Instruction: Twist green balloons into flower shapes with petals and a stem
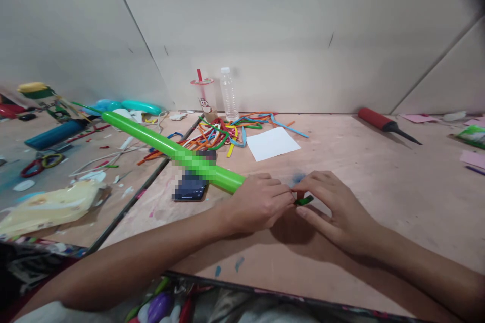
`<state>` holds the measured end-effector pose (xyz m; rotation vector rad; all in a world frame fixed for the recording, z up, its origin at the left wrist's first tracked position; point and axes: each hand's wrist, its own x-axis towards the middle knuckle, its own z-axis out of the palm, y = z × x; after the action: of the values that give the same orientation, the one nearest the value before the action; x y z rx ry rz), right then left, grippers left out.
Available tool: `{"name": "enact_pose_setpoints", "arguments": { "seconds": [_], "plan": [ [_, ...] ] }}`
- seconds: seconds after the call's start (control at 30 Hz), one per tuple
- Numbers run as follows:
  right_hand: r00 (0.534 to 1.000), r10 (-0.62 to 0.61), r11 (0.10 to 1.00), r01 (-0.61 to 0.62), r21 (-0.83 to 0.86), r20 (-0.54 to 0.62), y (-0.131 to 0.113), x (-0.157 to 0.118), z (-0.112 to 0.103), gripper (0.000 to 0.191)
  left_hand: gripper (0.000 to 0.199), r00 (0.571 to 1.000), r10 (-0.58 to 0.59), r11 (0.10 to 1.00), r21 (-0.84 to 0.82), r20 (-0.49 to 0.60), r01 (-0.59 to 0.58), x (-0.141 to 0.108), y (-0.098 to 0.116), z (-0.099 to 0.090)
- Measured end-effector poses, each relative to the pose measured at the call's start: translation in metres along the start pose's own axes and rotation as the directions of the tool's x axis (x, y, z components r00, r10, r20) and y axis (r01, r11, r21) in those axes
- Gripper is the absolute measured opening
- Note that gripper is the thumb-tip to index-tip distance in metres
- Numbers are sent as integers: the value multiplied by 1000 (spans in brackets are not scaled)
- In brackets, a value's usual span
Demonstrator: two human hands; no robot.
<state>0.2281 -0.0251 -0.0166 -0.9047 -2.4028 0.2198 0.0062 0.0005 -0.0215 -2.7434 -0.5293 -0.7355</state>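
A long green modelling balloon, inflated except for its thin tail, slants from the far left down to my left hand. The fingers of that hand are wrapped round its near end. A short dark green uninflated end sticks out past the left fingertips. My right hand is beside it, fingers curved and thumb apart, with the fingertips at or very near this end. Whether they pinch it is hard to make out.
Behind lie a pile of uninflated balloons, white paper, a cup with a straw and a clear bottle. A phone lies under the balloon. A red hand pump is right, a blue pump and scissors left.
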Motion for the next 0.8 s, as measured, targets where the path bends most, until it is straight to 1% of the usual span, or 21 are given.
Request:
{"name": "enact_pose_setpoints", "arguments": {
  "seconds": [0.1,0.17,0.3,0.4,0.6,0.8],
  "plan": [
    [1000,1,999,0,-47,23,0,-1,1,7,22,1000,-12,1000,7,12,12,0,0,0],
    [999,-32,996,35,-81,35,1,-1,2,4,24,999,-24,1000,8,25,24,0,0,1],
    [993,-109,983,113,-143,35,7,0,3,15,22,998,-43,999,-2,50,43,-2,-3,2],
    [991,-124,980,129,-154,43,12,2,3,18,21,996,-62,998,-6,61,63,-3,-5,3],
    [993,-72,975,89,-204,90,16,-1,0,21,25,994,-62,998,1,89,62,-3,-8,6],
    [990,-13,983,39,-181,139,18,-6,4,22,23,994,-52,999,-10,99,53,-2,-6,5]
  ]
}}
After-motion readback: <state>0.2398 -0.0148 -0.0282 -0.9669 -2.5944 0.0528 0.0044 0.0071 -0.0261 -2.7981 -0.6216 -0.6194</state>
